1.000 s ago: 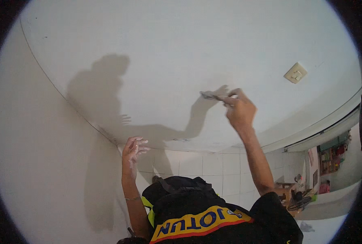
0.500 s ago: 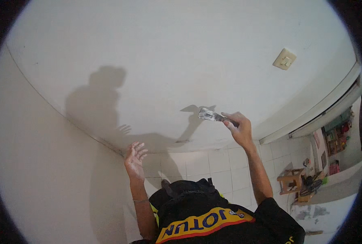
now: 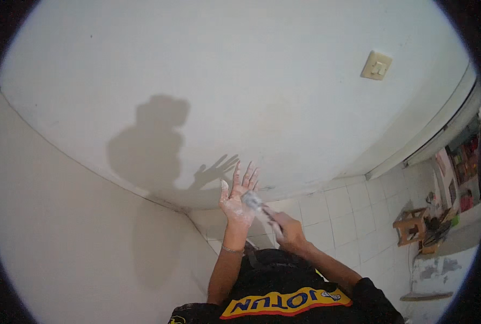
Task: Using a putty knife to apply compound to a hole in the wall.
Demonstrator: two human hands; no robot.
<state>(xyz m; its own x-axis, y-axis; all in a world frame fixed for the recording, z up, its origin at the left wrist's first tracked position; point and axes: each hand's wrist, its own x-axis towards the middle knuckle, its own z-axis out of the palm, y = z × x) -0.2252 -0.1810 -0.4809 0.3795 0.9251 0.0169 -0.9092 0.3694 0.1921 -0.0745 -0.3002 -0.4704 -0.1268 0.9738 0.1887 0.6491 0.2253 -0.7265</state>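
Note:
My left hand (image 3: 239, 197) is raised before the white wall (image 3: 262, 97), palm up and fingers spread. White residue smears its palm and fingers. In my right hand (image 3: 289, 231) is a putty knife (image 3: 253, 201), its handle wrapped by my fingers. The knife's whitish, coated blade lies over the left palm beside the base of the fingers; whether it touches the skin I cannot tell. Motion blurs the knife and right hand slightly. My shadow (image 3: 148, 140) falls on the wall to the left.
A beige light switch (image 3: 377, 65) is on the wall at upper right. White floor tiles (image 3: 332, 221) lie below the wall. At right stand a wooden stool (image 3: 412, 224) and a shelf of coloured items (image 3: 463, 159). Another wall (image 3: 62, 189) meets this one at left.
My right hand has brought the putty knife down and left, away from the wall, to the left palm. My left hand has moved right and up, with fingers spreading.

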